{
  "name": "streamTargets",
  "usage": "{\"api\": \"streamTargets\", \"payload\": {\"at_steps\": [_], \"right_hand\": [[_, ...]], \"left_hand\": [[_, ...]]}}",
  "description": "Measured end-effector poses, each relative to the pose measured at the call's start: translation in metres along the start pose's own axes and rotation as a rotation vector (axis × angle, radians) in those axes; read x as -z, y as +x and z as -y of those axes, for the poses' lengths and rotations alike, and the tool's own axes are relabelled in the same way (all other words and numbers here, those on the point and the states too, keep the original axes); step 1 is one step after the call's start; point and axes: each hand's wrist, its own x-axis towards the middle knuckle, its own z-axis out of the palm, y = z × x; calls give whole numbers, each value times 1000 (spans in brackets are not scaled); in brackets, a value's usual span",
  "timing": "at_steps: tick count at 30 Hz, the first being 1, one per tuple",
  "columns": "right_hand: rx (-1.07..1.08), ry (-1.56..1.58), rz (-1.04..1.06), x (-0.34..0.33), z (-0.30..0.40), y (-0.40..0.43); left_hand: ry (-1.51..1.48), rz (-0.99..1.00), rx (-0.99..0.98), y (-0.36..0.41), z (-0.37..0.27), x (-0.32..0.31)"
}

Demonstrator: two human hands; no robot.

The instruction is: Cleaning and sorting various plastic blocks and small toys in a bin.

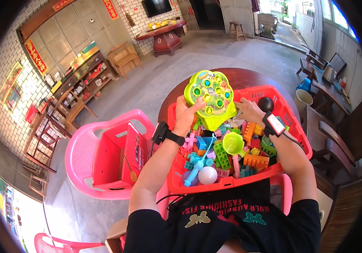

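Observation:
My left hand (pixel 185 114) grips the left edge of a lime-green toy fishing game (pixel 211 91), its thumb across the printed face. The toy is tilted up over a red plastic basket (pixel 196 189). By the toy's right edge is my right hand (pixel 250 110), above the basket's contents; whether its fingertips hold anything cannot be made out. Below both hands lie building bricks (pixel 222 156), a light-green toy cup (pixel 233 143), a blue toy fishing rod (pixel 195 172), a white ball (pixel 207 175) and a black ball (pixel 265 104).
The basket rests on a round dark wooden table (pixel 247 77). To the left, a pink plastic chair (pixel 79 151) carries an open red cardboard box (pixel 109 158). Dark wooden chairs (pixel 336 142) and a pale bin (pixel 303 97) stand on the right.

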Motion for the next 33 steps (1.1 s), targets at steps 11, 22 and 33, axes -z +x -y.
{"api": "streamTargets", "payload": {"at_steps": [11, 22, 33], "right_hand": [[24, 307, -520, 66, 30, 10], [412, -71, -401, 32, 91, 1], [411, -152, -4, 4, 78, -8]], "left_hand": [[46, 116, -13, 0, 5, 2], [90, 307, -7, -7, -4, -7], [179, 137, -127, 8, 28, 3]]}}
